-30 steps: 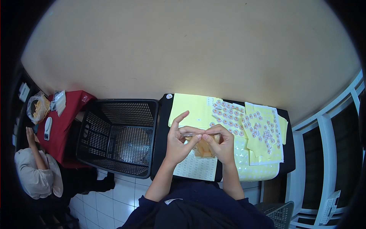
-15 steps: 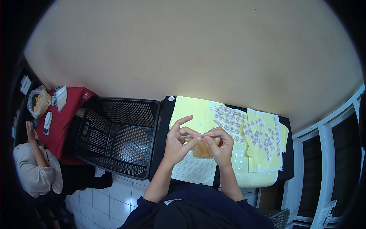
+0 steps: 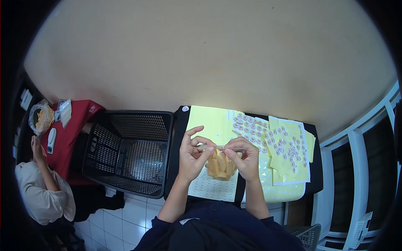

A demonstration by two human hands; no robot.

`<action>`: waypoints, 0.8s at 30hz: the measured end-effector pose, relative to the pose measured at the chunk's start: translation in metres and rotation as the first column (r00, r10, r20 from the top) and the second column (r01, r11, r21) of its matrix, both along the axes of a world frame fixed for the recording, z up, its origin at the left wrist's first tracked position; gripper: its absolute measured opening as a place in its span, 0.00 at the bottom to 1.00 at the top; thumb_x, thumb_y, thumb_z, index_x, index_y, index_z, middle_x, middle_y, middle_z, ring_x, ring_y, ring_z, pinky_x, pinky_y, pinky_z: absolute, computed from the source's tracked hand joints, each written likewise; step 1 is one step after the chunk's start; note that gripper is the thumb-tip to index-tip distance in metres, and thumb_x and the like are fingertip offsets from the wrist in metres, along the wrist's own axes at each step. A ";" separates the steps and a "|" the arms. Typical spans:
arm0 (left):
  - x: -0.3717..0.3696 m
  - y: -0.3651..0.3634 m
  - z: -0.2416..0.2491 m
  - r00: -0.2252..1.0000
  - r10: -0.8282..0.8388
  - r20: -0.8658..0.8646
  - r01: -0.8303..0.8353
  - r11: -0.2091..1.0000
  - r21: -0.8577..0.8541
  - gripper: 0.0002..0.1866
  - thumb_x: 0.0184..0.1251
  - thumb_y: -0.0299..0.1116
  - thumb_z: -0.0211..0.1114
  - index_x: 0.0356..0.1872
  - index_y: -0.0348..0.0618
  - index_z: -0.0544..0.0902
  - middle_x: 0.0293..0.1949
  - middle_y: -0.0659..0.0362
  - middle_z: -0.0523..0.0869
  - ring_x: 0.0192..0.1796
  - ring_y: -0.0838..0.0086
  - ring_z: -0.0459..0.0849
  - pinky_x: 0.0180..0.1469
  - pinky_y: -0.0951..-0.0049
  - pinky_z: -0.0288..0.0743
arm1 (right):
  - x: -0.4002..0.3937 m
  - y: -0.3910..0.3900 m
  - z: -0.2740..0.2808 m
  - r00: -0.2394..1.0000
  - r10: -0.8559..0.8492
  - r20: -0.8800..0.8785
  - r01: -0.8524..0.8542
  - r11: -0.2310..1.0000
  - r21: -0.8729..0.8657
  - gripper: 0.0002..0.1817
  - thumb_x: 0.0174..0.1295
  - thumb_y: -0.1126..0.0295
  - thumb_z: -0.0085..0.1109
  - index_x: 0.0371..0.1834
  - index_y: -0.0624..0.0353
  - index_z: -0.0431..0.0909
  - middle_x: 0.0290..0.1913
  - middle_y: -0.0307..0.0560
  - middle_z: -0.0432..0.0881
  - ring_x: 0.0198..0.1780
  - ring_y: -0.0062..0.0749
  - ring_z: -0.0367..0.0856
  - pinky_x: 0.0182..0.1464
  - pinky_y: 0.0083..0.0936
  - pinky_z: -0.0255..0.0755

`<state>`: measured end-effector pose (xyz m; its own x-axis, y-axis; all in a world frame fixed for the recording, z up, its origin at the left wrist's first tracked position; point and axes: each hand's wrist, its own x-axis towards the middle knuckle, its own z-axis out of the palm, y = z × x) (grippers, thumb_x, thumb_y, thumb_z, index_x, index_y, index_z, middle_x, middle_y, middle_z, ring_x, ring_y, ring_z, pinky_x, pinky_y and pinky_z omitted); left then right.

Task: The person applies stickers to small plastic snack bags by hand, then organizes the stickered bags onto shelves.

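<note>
A clear plastic bag of pale yellow snack pieces (image 3: 222, 166) hangs from both my hands in front of my chest. My left hand (image 3: 194, 157) pinches the top edge of the bag at the left, thumb against fingers, with its index finger raised. At the right end of that edge, my right hand (image 3: 243, 158) pinches the plastic the same way. Underneath the bag lies a white sheet of small printed labels (image 3: 211, 187). Beyond my hands is a yellow backing sheet (image 3: 207, 121), and to its right are sheets of round stickers (image 3: 251, 129).
A black plastic basket (image 3: 125, 119) stands left of the black-covered table. Farther left, a red-covered table (image 3: 77, 121) bears a white handheld device (image 3: 52, 138) and a bag of snack pieces (image 3: 42, 119). A co-worker (image 3: 44, 190) is beside it. White-framed panels (image 3: 356, 167) are at right.
The bag has swung into fuller view below my fingers, its top edge still pinched by both hands. The co-worker's hands have shifted slightly.
</note>
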<state>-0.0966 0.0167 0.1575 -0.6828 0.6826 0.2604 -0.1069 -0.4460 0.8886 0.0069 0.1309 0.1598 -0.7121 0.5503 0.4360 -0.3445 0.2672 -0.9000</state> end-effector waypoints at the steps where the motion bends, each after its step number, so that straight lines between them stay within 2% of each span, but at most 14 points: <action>1: -0.001 -0.002 0.000 1.000 -0.009 -0.017 0.009 1.000 -0.021 0.28 0.52 0.17 0.59 0.56 0.34 0.60 0.30 0.55 0.80 0.36 0.75 0.81 0.41 0.81 0.74 | 0.002 -0.001 0.000 1.000 -0.008 -0.001 0.008 1.000 0.000 0.04 0.48 0.80 0.60 0.28 0.64 0.78 0.32 0.44 0.78 0.32 0.21 0.77 0.34 0.16 0.71; 3: -0.001 -0.002 0.000 0.999 -0.020 -0.031 0.019 1.000 -0.018 0.27 0.53 0.17 0.59 0.55 0.34 0.60 0.30 0.55 0.81 0.35 0.74 0.81 0.41 0.81 0.74 | 0.005 -0.001 0.001 1.000 -0.024 0.012 0.023 0.999 0.024 0.04 0.48 0.80 0.60 0.28 0.63 0.78 0.31 0.43 0.78 0.32 0.21 0.77 0.34 0.17 0.71; 7: 0.000 -0.006 0.001 0.978 -0.023 -0.208 -0.001 0.993 -0.116 0.28 0.52 0.18 0.61 0.55 0.34 0.61 0.28 0.55 0.82 0.36 0.73 0.82 0.41 0.80 0.74 | 0.014 -0.001 0.010 0.997 -0.058 0.043 0.057 0.998 0.025 0.05 0.46 0.80 0.61 0.28 0.62 0.79 0.31 0.44 0.79 0.32 0.23 0.78 0.34 0.16 0.70; 8: 0.000 -0.007 0.001 0.960 -0.041 -0.276 -0.001 0.989 -0.150 0.27 0.52 0.18 0.62 0.54 0.34 0.61 0.28 0.55 0.82 0.36 0.73 0.82 0.42 0.79 0.74 | 0.016 0.001 0.013 0.994 -0.092 0.057 0.080 0.979 0.190 0.05 0.45 0.81 0.61 0.27 0.62 0.79 0.30 0.44 0.79 0.32 0.24 0.78 0.34 0.16 0.70; 9: 0.001 -0.007 0.001 0.960 -0.050 -0.275 0.008 0.988 -0.152 0.27 0.52 0.18 0.62 0.54 0.34 0.61 0.28 0.55 0.82 0.36 0.73 0.82 0.42 0.79 0.74 | 0.018 0.001 0.016 0.990 -0.127 0.067 0.096 0.932 0.350 0.05 0.44 0.81 0.61 0.27 0.62 0.79 0.29 0.45 0.79 0.32 0.25 0.78 0.34 0.16 0.71; 12: 0.002 -0.007 0.002 0.958 -0.095 -0.271 0.046 0.982 -0.181 0.26 0.52 0.18 0.61 0.53 0.34 0.63 0.29 0.55 0.82 0.38 0.72 0.82 0.43 0.78 0.74 | 0.022 -0.003 0.020 0.987 -0.137 0.086 0.101 0.937 0.334 0.05 0.43 0.81 0.61 0.26 0.63 0.79 0.29 0.46 0.80 0.31 0.26 0.79 0.33 0.17 0.71; 15: 0.003 -0.003 0.000 0.941 -0.069 -0.330 0.022 0.990 -0.143 0.26 0.52 0.18 0.62 0.53 0.34 0.62 0.30 0.54 0.82 0.38 0.71 0.82 0.43 0.78 0.74 | 0.025 -0.008 0.023 0.977 -0.187 0.107 0.148 0.944 0.295 0.05 0.44 0.81 0.61 0.26 0.64 0.79 0.28 0.45 0.79 0.30 0.26 0.79 0.33 0.18 0.72; 17: 0.005 0.000 0.002 0.932 -0.018 -0.363 -0.001 0.999 -0.052 0.26 0.52 0.20 0.62 0.52 0.33 0.63 0.29 0.53 0.83 0.38 0.72 0.83 0.42 0.76 0.76 | 0.028 -0.008 0.024 0.974 -0.193 0.116 0.152 0.944 0.292 0.05 0.44 0.81 0.61 0.26 0.64 0.79 0.28 0.45 0.79 0.30 0.26 0.78 0.33 0.18 0.72; 20: 0.006 0.002 0.003 0.930 -0.030 -0.368 0.025 1.000 -0.018 0.27 0.52 0.19 0.62 0.53 0.33 0.61 0.31 0.51 0.83 0.38 0.70 0.83 0.42 0.76 0.76 | 0.030 -0.008 0.022 0.973 -0.198 0.115 0.159 0.946 0.283 0.04 0.45 0.81 0.60 0.26 0.64 0.79 0.28 0.45 0.79 0.30 0.26 0.78 0.33 0.19 0.72; 24: 0.006 0.002 0.004 0.933 -0.066 -0.355 0.048 0.997 -0.058 0.28 0.51 0.17 0.61 0.54 0.33 0.60 0.32 0.51 0.82 0.39 0.70 0.82 0.43 0.78 0.74 | 0.028 -0.009 0.021 0.970 -0.223 0.100 0.184 0.936 0.300 0.03 0.45 0.81 0.60 0.25 0.64 0.78 0.28 0.45 0.79 0.30 0.26 0.78 0.32 0.19 0.71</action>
